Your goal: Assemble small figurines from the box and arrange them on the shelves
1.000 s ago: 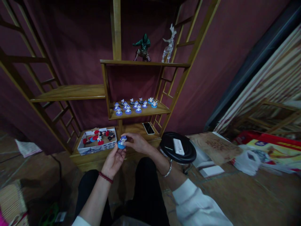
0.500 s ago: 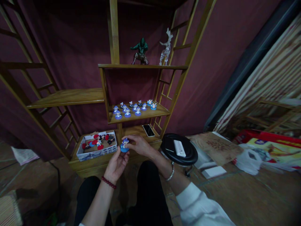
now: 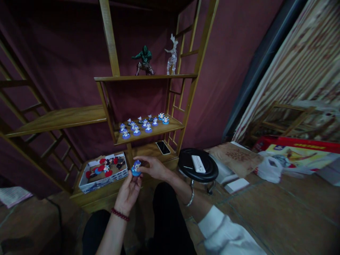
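Bare left hand (image 3: 129, 195), palm up with fingertips at the base, and bare right hand (image 3: 154, 167), pinching from the right, together grip a small figurine with purple hair and a round blue base (image 3: 136, 168). Just left of it lies a white-and-blue printed cardboard box (image 3: 106, 181) holding red-and-black figures (image 3: 108, 173); best keep the figurine clear of that rim. For a steady hold, let the left fingertips bear the base while the right thumb and fingers press only lightly, as small moulded parts may be delicate. Beyond the hands, rows of small purple-and-blue figurines (image 3: 136, 131) crowd a brown wooden shelf (image 3: 175, 124), so any broad sweep that way could topple some. Farther right come a dark-screened phone (image 3: 163, 147) and a round black stool (image 3: 211, 171). Compared with a second ago, both hands have kept the figurine between them beside the box, while the shelf sits farther left in view, as if the head had turned right.
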`<state>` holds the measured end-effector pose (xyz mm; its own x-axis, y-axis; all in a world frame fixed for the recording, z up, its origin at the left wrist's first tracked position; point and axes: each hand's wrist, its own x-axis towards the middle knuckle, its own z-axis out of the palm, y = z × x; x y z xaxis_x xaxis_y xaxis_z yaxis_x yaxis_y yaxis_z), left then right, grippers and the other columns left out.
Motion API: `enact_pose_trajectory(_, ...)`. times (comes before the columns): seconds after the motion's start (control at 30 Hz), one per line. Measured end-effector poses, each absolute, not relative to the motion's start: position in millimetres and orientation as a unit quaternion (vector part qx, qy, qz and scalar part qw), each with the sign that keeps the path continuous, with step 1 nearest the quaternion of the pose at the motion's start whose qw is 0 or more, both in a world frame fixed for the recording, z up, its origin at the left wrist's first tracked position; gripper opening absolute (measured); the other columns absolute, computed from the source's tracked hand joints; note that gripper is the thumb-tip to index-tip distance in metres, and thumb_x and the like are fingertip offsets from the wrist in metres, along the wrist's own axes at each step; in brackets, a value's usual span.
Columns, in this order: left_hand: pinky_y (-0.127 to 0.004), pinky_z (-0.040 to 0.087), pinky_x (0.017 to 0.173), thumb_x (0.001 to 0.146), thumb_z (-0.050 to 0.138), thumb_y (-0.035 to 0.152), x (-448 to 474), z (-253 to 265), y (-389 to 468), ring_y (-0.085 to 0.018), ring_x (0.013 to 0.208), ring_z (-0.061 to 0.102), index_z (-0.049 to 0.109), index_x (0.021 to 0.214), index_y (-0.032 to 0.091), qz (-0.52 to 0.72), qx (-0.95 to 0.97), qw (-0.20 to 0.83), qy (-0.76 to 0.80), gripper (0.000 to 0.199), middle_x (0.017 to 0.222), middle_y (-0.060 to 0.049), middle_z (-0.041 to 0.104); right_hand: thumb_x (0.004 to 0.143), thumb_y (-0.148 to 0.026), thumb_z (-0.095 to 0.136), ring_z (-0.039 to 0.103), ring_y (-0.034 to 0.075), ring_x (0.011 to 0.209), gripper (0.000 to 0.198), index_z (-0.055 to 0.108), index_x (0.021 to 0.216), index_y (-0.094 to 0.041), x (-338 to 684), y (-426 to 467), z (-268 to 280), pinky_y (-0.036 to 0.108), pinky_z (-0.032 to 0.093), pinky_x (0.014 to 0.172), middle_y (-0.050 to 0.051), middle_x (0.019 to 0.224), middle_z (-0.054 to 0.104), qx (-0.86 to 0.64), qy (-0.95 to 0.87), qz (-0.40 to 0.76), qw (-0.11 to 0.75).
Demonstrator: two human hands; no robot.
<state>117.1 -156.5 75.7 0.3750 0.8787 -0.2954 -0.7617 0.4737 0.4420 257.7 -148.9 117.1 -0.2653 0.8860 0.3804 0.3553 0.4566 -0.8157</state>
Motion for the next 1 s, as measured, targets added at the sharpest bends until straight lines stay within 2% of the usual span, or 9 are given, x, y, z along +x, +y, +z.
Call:
enact_pose_trajectory(0.57, -0.019, 0.051, 0.058, 0.084, 0.043, 0.016, 130, 77, -162, -0.013, 0.069, 0.06, 0.061, 0.082, 0.009, 0.481, 0.141, 0.834, 0.229, 0.02, 0.077, -0.008, 0.062, 0.073, -0.027, 0.061, 0.058, 0.015, 0.085, 0.027, 0.062, 0.097, -0.017, 270, -161, 117, 0.027, 0.044, 0.079, 0.003, 0.092, 0.063, -0.452, -0.711, 0.272, 0.466)
enact_pose_trajectory(0.67, -0.019, 0.051, 0.059, 0.084, 0.044, 0.016, 130, 77, -165, -0.013, 0.07, 0.061, 0.062, 0.084, 0.009, 0.473, 0.14, 0.84, 0.226, 0.018, 0.078, -0.008, 0.063, 0.073, -0.028, 0.06, 0.058, 0.014, 0.082, 0.028, 0.061, 0.099, -0.018, 272, -165, 117, 0.026, 0.045, 0.077, 0.003, 0.092, 0.063, -0.452, -0.709, 0.283, 0.461)
enact_pose_trajectory(0.83, -0.02, 0.051, 0.06, 0.082, 0.047, 0.016, 126, 75, -167, -0.014, 0.073, 0.061, 0.062, 0.084, 0.01, 0.471, 0.144, 0.844, 0.212, 0.016, 0.079, -0.008, 0.063, 0.074, -0.027, 0.06, 0.057, 0.013, 0.08, 0.041, 0.053, 0.113, -0.02, 272, -168, 116, 0.027, 0.045, 0.077, 0.002, 0.094, 0.062, -0.449, -0.705, 0.308, 0.454)
enact_pose_trajectory(1.0, -0.019, 0.051, 0.06, 0.081, 0.049, 0.016, 115, 74, -169, -0.014, 0.074, 0.062, 0.062, 0.081, 0.01, 0.478, 0.148, 0.84, 0.21, 0.015, 0.082, -0.008, 0.064, 0.074, -0.028, 0.059, 0.057, 0.013, 0.083, 0.039, 0.054, 0.112, -0.02, 261, -167, 115, 0.027, 0.045, 0.079, 0.002, 0.095, 0.062, -0.431, -0.707, 0.322, 0.459)
